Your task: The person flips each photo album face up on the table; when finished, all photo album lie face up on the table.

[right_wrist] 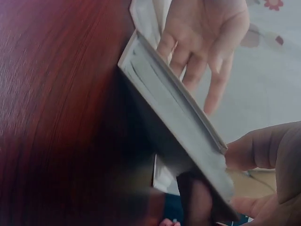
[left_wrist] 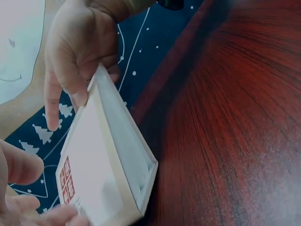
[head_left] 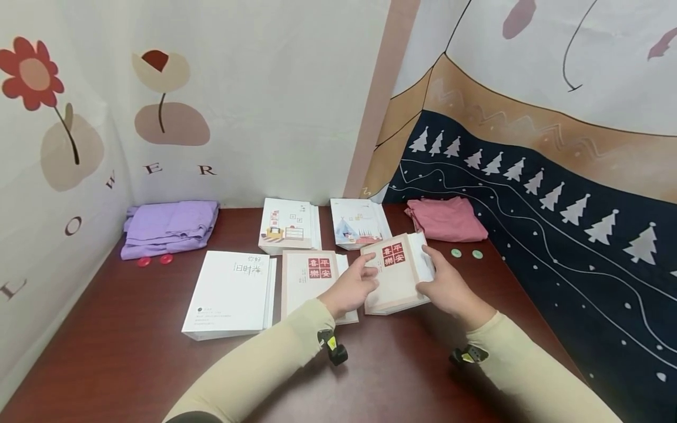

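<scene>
A thick beige photo album point(head_left: 394, 288) with four red character squares on its cover is tilted over the dark red table. My right hand point(head_left: 449, 286) grips its right edge, with the thumb on the near side and the fingers beyond. At the album's left edge is my left hand point(head_left: 349, 288), its fingers loosely extended and the fingertips right at the cover. In the right wrist view, the page block point(right_wrist: 174, 106) faces the camera between the two covers. Under my left forearm's end lies a matching beige album point(head_left: 296, 294), partly hidden by that hand.
A large white album point(head_left: 227, 294) lies at the left. Two illustrated albums point(head_left: 288, 226) point(head_left: 357, 223) lie behind. Folded purple cloth point(head_left: 169, 226) with red discs point(head_left: 166, 258) is at the back left; folded pink cloth point(head_left: 446, 218) with green discs point(head_left: 478, 254) at the back right. Printed curtains border the table.
</scene>
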The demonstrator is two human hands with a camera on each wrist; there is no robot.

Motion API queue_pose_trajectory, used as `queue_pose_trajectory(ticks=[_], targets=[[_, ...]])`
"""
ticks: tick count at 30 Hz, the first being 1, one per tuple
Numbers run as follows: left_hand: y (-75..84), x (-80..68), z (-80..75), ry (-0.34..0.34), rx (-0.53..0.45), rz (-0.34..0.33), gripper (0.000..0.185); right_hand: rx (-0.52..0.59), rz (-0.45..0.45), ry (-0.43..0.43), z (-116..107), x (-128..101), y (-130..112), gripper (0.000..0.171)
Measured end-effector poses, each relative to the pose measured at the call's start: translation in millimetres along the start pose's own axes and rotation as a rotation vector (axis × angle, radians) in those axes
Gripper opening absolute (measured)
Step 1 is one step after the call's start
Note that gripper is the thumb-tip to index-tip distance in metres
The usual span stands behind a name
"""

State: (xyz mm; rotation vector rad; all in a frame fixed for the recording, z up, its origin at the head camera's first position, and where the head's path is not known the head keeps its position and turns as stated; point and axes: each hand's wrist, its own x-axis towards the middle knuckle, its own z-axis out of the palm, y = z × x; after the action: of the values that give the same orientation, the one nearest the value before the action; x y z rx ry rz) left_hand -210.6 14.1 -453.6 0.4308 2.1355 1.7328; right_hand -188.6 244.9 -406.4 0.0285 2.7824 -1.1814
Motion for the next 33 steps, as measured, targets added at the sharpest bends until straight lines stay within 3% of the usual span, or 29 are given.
queue_pose_trajectory(ticks=[6,15,21,26,29,33], targets=[[-4.6,1.0,-2.5,0.084,0.008,-0.072,0.066,-0.007,0.010,-0.010,-3.6,8.3,11.5,0.099],[-5.4,-1.3,-2.9,0.054,0.058,-0.116,0.065,0.088,0.081,-0.079,2.3,18.9,27.5,0.095],[-3.7,-4.1,-4.0,0.030,0.053,-0.110,0.067,0.109,0.141,-0.109,9.5,25.1,32.3,0.088],[-0.3,-10.7,-9.7,0.006,0.037,-0.107,0.068,0.078,0.139,-0.109,9.0,26.7,28.5,0.085],[3.1,-18.8,-17.2,-0.009,0.016,-0.097,0.068,0.066,0.133,-0.109,6.3,27.1,26.0,0.085],[7.2,-37.5,-38.2,0.017,0.083,-0.052,0.068,0.044,0.118,-0.096,-1.6,29.2,23.4,0.084]])
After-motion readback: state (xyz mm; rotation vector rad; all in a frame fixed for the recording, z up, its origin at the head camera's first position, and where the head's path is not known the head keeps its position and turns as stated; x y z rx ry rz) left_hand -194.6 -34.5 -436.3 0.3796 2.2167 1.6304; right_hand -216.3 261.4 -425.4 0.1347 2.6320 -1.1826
